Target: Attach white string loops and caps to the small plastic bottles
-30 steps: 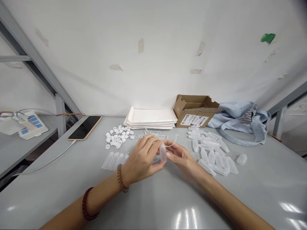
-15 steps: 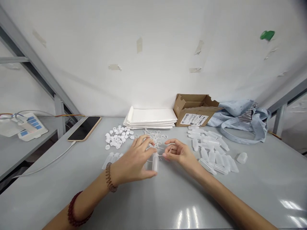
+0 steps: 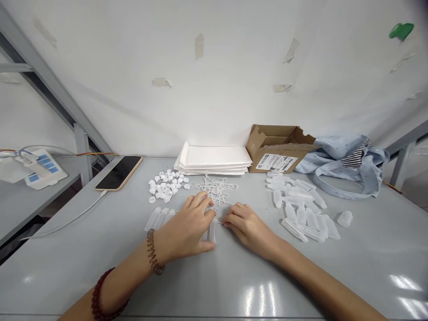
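My left hand (image 3: 187, 227) grips a small translucent plastic bottle (image 3: 212, 232) between thumb and fingers, at the middle of the table. Just to its right, my right hand (image 3: 249, 229) is pinched on a thin white stick (image 3: 220, 222), mostly hidden by the fingers, pointing at the bottle's upper part. Whether stick and bottle touch I cannot tell. Behind the hands lies a pile of white ring-ended wands (image 3: 219, 189). Several more bottles (image 3: 160, 218) lie side by side left of my left hand, partly covered by it. White caps (image 3: 167, 185) are heaped beyond them.
A loose heap of translucent bottles (image 3: 301, 209) lies on the right, with a whitish translucent piece (image 3: 345, 218) beside it. Along the wall are white padded envelopes (image 3: 214, 156), a cardboard box (image 3: 277, 151) and a light blue cloth bag (image 3: 347, 169). A phone (image 3: 119, 173) charges on the left.
My right hand has drawn lower and its fingers have curled in around the stick. My left hand keeps its hold on the bottle. The whole view has shifted slightly.
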### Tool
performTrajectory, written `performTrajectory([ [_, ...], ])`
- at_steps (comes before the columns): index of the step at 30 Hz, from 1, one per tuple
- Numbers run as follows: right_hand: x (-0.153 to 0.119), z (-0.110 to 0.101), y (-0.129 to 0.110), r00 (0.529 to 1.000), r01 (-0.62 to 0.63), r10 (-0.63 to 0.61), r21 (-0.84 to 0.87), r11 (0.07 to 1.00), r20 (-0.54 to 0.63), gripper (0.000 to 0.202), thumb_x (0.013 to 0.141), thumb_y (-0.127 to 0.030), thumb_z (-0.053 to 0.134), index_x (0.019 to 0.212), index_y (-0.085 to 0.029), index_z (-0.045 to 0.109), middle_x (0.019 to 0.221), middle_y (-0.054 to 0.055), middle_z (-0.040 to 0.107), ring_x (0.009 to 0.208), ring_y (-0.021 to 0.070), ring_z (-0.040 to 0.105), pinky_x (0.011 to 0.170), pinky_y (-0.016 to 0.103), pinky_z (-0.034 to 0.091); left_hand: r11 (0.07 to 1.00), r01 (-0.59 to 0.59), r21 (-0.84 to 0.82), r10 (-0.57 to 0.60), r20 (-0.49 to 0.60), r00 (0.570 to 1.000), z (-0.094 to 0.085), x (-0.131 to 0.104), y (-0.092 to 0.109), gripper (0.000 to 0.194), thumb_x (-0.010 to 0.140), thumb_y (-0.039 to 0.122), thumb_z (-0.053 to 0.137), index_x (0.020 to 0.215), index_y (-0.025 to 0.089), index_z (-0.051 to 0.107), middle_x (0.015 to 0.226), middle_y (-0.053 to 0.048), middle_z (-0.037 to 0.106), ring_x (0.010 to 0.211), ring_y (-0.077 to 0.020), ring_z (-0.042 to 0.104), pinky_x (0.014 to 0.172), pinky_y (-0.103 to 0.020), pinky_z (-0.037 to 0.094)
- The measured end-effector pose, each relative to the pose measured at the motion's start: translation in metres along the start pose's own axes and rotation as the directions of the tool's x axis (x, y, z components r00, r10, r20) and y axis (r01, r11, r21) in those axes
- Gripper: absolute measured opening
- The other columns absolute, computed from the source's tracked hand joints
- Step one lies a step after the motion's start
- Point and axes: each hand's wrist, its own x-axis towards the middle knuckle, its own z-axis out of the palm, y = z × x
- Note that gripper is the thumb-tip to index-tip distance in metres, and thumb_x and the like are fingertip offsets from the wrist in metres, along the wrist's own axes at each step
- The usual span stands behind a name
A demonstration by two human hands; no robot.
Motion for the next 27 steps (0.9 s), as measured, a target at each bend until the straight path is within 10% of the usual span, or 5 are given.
performTrajectory([
  [7, -0.002, 0.007, -0.001, 0.989, 0.103, -0.126, -0.249, 0.963, -0.074, 0.023, 0.090, -0.007, 0.042, 0.087, -0.015, 0.063, 0.088, 0.010, 0.059, 0.081, 0.0189, 0.046, 0.071, 0.032, 0.039, 0.999, 0.024, -0.034, -0.024, -0.017, 1.000, 0.003, -0.001, -0.003, 0.045, 0.063, 0.052, 0.073, 0.085, 0.016, 0.058, 0.116, -0.015, 0.054, 0.122, -0.0384, 0.037, 0.091, -0.050, 0.040],
  [20, 0.002, -0.007, 0.002, 0.992, 0.062, -0.073, -0.113, 0.992, -0.100, 0.014, 0.090, -0.017, 0.048, 0.091, -0.017, 0.062, 0.089, 0.009, 0.061, 0.082, 0.0198, 0.050, 0.072, 0.034, 0.041, 0.970, -0.019, -0.242, 0.011, -0.037, 0.999, -0.001, 0.001, -0.007, 0.063, 0.068, 0.064, 0.061, 0.109, 0.018, 0.055, 0.115, -0.013, 0.055, 0.118, -0.0329, 0.041, 0.092, -0.047, 0.040],
  [27, -0.008, -0.056, 0.053, 0.952, -0.144, 0.095, -0.152, 0.978, -0.290, 0.015, 0.089, -0.021, 0.048, 0.092, -0.017, 0.062, 0.088, 0.010, 0.064, 0.082, 0.0227, 0.056, 0.072, 0.037, 0.043, 0.948, 0.260, -0.186, -0.299, -0.228, 0.927, -0.001, 0.009, -0.054, 0.024, 0.090, 0.031, 0.042, 0.096, 0.016, 0.060, 0.097, -0.009, 0.060, 0.100, -0.0261, 0.048, 0.085, -0.044, 0.043],
])
